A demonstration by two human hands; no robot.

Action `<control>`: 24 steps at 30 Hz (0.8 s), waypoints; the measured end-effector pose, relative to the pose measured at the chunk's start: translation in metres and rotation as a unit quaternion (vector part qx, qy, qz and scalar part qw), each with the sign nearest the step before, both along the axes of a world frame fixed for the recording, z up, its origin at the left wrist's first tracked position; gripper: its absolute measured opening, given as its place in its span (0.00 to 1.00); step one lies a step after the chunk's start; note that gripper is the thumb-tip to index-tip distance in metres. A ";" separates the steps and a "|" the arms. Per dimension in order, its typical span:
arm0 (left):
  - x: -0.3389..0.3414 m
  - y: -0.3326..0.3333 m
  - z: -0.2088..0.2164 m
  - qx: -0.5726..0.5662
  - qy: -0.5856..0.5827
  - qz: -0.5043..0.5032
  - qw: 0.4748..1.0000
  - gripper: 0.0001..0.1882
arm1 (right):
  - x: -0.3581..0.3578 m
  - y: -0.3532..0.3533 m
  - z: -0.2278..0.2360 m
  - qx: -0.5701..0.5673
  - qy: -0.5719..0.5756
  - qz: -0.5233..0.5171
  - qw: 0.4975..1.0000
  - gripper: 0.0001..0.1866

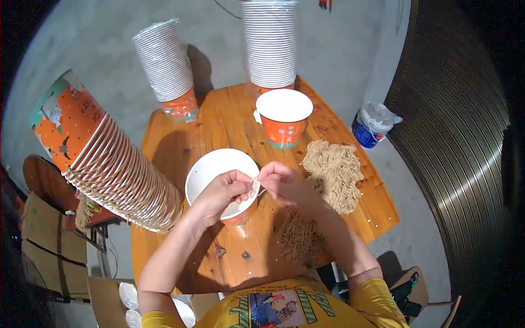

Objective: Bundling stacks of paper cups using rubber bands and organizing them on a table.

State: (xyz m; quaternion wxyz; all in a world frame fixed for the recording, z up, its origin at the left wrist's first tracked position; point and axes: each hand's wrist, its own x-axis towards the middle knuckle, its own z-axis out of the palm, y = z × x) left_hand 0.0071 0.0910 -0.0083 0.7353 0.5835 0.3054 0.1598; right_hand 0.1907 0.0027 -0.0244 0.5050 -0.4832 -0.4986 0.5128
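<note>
A white-lined paper bucket (202, 172) with an orange outside stands on the table before me. Over its right rim my left hand (228, 188) and my right hand (280, 183) meet, fingers pinched closed. Between them shows a short bit of thin beige cord (263, 191); how it runs through the fingers is partly hidden. Close to my right forearm lies a tangled heap of beige cords (333, 175), with a smaller, shaded bunch of cords (299, 235) nearer me. To my left leans a tall stack of nested orange buckets (123, 169), with cord along their rims.
At the table's far side stand two wrapped stacks of white-rimmed buckets (270, 46) and a single orange bucket (285, 131). The wooden table (229, 257) has rounded edges. A blue pail (367, 134) stands on the floor at right, by a ribbed metal shutter (459, 136). Cardboard (41, 235) is at left.
</note>
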 end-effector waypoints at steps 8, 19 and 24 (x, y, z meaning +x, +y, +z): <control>0.010 -0.014 0.007 0.086 0.017 -0.025 0.996 0.05 | 0.002 -0.008 0.045 0.010 -0.024 0.069 0.997 0.10; 0.010 -0.015 0.005 0.061 0.060 -0.067 0.994 0.06 | 0.011 -0.004 0.007 0.005 0.110 -0.038 0.993 0.12; 0.010 -0.014 0.004 0.065 0.061 -0.068 0.994 0.06 | 0.023 -0.002 0.053 0.092 0.138 -0.034 0.986 0.13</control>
